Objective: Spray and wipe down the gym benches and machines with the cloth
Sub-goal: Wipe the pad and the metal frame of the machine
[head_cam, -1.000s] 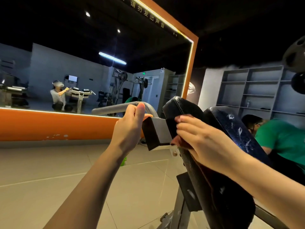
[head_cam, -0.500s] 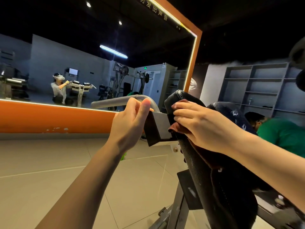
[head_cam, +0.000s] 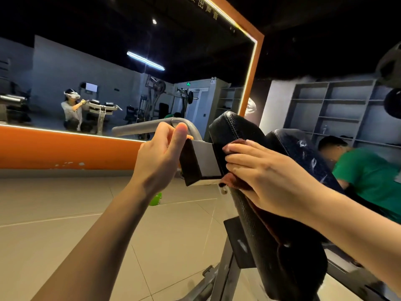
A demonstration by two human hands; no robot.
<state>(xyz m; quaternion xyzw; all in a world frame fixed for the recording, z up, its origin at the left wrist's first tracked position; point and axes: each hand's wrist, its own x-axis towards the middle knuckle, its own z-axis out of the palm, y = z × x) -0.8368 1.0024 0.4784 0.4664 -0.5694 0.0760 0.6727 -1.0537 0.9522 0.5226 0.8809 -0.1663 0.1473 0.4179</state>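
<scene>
Far left there's a big mirror (head_cam: 130, 72) with an orange frame, showing gym gear behind. Moving right, the left hand (head_cam: 160, 157) has its fingers wrapped around a grey metal handle (head_cam: 138, 127), thumb sticking up. Just right of that, the right hand (head_cam: 267, 177) presses a reddish-brown cloth (head_cam: 235, 141) flat against the upper edge of the black bench pad (head_cam: 271, 246), fingers mostly straight, cloth bunched under the palm. Far right, someone in a green shirt (head_cam: 373, 179) sits near grey shelves (head_cam: 338, 105).
</scene>
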